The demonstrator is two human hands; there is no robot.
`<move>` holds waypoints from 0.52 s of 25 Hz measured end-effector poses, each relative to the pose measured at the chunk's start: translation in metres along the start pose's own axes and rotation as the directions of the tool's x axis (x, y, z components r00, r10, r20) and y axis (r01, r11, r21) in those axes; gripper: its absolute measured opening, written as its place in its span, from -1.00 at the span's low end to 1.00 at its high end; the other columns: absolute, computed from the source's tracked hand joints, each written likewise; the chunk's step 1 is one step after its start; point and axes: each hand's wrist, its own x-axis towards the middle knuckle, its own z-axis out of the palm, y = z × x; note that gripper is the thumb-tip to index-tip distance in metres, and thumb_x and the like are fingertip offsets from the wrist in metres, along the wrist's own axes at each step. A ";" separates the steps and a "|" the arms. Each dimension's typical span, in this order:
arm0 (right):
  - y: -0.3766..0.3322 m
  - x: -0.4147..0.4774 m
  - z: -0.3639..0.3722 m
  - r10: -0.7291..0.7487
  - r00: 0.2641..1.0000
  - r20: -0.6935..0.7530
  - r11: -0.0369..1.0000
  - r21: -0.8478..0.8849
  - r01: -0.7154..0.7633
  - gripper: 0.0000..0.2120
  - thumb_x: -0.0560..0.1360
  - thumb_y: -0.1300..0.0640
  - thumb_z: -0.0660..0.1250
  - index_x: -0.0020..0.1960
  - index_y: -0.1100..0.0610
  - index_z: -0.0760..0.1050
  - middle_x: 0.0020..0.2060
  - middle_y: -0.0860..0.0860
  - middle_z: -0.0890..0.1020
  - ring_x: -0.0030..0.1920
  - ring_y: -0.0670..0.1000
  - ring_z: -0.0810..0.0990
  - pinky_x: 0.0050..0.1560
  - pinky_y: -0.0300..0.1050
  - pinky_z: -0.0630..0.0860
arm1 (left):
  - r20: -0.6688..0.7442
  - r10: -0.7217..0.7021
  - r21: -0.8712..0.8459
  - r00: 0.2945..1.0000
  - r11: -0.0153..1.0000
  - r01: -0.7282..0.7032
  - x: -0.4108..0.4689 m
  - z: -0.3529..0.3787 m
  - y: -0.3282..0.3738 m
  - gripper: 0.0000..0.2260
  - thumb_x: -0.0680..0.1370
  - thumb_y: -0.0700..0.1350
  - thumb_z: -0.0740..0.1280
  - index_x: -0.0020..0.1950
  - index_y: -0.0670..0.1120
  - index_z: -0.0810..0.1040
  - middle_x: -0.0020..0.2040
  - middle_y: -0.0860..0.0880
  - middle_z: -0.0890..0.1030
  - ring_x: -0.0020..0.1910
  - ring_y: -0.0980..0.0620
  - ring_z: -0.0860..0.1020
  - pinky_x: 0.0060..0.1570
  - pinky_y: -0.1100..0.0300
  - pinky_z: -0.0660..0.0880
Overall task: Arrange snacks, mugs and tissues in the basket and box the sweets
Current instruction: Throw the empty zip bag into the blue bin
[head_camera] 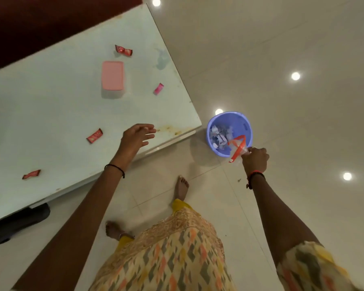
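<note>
While the right hand [255, 159] pinches an empty clear wrapper with a red strip [237, 148] over the blue bin [229, 133] on the floor, the left hand [137, 135] hovers above the table's [51, 106] edge, fingers loosely spread and empty. This looks like clearing packaging. Next, I judge, the scattered red sweets [94, 135] need gathering into the closed pink box [112, 75].

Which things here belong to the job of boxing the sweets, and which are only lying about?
Belong to the job:
- sweets on the table
- pink box

Only lying about:
- blue bin on the floor, scraps inside
- plastic wrapper, held over the bin by the right hand
</note>
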 end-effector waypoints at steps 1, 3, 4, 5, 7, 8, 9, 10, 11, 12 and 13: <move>-0.001 0.013 0.006 -0.016 1.000 0.018 1.000 0.004 0.016 -0.72 0.48 0.22 0.26 0.16 0.18 0.58 0.19 0.26 0.44 0.23 0.31 0.40 0.17 0.12 0.45 | -0.006 -0.004 0.000 1.000 1.000 0.004 0.007 0.003 -0.002 -0.76 0.60 -0.18 0.14 0.18 -0.18 0.52 0.09 -0.14 0.60 0.03 -0.03 0.57 0.13 0.08 0.46; -0.004 0.037 0.019 -0.066 0.996 0.052 0.996 -0.053 0.069 -0.70 0.49 0.29 0.22 0.18 0.19 0.56 0.22 0.26 0.43 0.24 0.32 0.40 0.15 0.13 0.47 | -0.018 -0.009 -0.006 1.000 1.000 0.009 0.023 0.006 -0.008 -0.78 0.61 -0.18 0.13 0.14 -0.14 0.54 0.08 -0.14 0.61 0.04 -0.04 0.58 0.15 0.06 0.45; -0.006 0.048 0.027 -0.096 0.993 0.065 0.990 -0.095 0.102 -0.69 0.50 0.31 0.19 0.19 0.20 0.55 0.23 0.26 0.42 0.24 0.32 0.41 0.16 0.13 0.47 | -0.027 -0.008 -0.007 1.000 1.000 0.008 0.029 0.007 -0.010 -0.78 0.61 -0.18 0.13 0.12 -0.12 0.54 0.07 -0.13 0.61 0.05 -0.04 0.59 0.16 0.06 0.46; -0.008 0.057 0.034 -0.117 0.990 0.076 0.983 -0.133 0.126 -0.68 0.50 0.33 0.16 0.19 0.21 0.54 0.25 0.25 0.41 0.24 0.32 0.41 0.17 0.13 0.46 | -0.034 -0.003 -0.007 0.999 1.000 0.003 0.034 0.008 -0.013 -0.79 0.61 -0.18 0.13 0.11 -0.11 0.55 0.07 -0.12 0.62 0.06 -0.05 0.59 0.16 0.06 0.46; -0.012 0.081 0.050 -0.128 0.986 0.108 0.975 -0.169 0.145 -0.68 0.53 0.35 0.12 0.24 0.26 0.46 0.30 0.26 0.36 0.27 0.32 0.40 0.22 0.13 0.43 | -0.035 0.012 -0.009 0.999 1.000 -0.012 0.046 0.009 -0.018 -0.78 0.61 -0.18 0.12 0.10 -0.10 0.54 0.08 -0.13 0.62 0.06 -0.06 0.60 0.14 0.08 0.48; -0.014 0.092 0.059 -0.124 0.981 0.151 0.973 -0.177 0.150 -0.65 0.54 0.34 0.13 0.32 0.27 0.39 0.34 0.28 0.32 0.31 0.32 0.37 0.26 0.13 0.40 | -0.033 0.014 -0.009 0.999 1.000 -0.014 0.051 0.008 -0.022 -0.78 0.61 -0.18 0.12 0.11 -0.11 0.54 0.08 -0.13 0.62 0.06 -0.05 0.60 0.13 0.09 0.48; -0.017 0.102 0.066 -0.129 0.968 0.214 0.965 -0.198 0.172 -0.57 0.55 0.33 0.15 0.42 0.26 0.28 0.38 0.31 0.28 0.35 0.32 0.33 0.31 0.12 0.35 | -0.029 0.016 -0.008 0.999 1.000 -0.016 0.056 0.007 -0.026 -0.78 0.61 -0.18 0.12 0.11 -0.10 0.54 0.08 -0.13 0.62 0.05 -0.04 0.60 0.12 0.11 0.49; -0.020 0.112 0.075 -0.136 0.947 0.290 0.949 -0.238 0.209 -0.45 0.55 0.32 0.19 0.50 0.25 0.13 0.41 0.33 0.23 0.39 0.32 0.28 0.36 0.10 0.30 | -0.031 0.019 -0.008 0.999 1.000 -0.019 0.060 0.004 -0.030 -0.78 0.61 -0.17 0.12 0.10 -0.10 0.55 0.07 -0.12 0.62 0.04 -0.02 0.61 0.10 0.13 0.49; -0.023 0.121 0.081 -0.137 0.924 0.358 0.926 -0.284 0.248 -0.37 0.54 0.31 0.23 0.53 0.27 0.03 0.42 0.36 0.22 0.41 0.31 0.25 0.39 0.08 0.26 | -0.039 0.020 -0.009 0.999 1.000 -0.020 0.064 -0.001 -0.034 -0.78 0.61 -0.17 0.13 0.09 -0.08 0.55 0.06 -0.10 0.63 0.03 0.00 0.61 0.08 0.16 0.50; -0.026 0.128 0.086 -0.152 0.909 0.388 0.904 -0.317 0.286 -0.38 0.54 0.30 0.24 0.51 0.30 0.05 0.40 0.37 0.28 0.40 0.31 0.29 0.38 0.06 0.25 | -0.049 0.019 -0.013 0.999 1.000 -0.020 0.067 -0.006 -0.038 -0.79 0.61 -0.17 0.13 0.09 -0.07 0.55 0.05 -0.09 0.63 0.03 0.01 0.62 0.07 0.17 0.50; -0.028 0.134 0.089 -0.179 0.902 0.392 0.884 -0.338 0.322 -0.48 0.54 0.29 0.24 0.45 0.35 0.19 0.34 0.37 0.38 0.35 0.31 0.36 0.33 0.05 0.27 | -0.060 0.017 -0.017 0.998 1.000 -0.018 0.070 -0.013 -0.041 -0.79 0.61 -0.17 0.13 0.08 -0.06 0.56 0.06 -0.08 0.64 0.03 0.02 0.62 0.07 0.17 0.51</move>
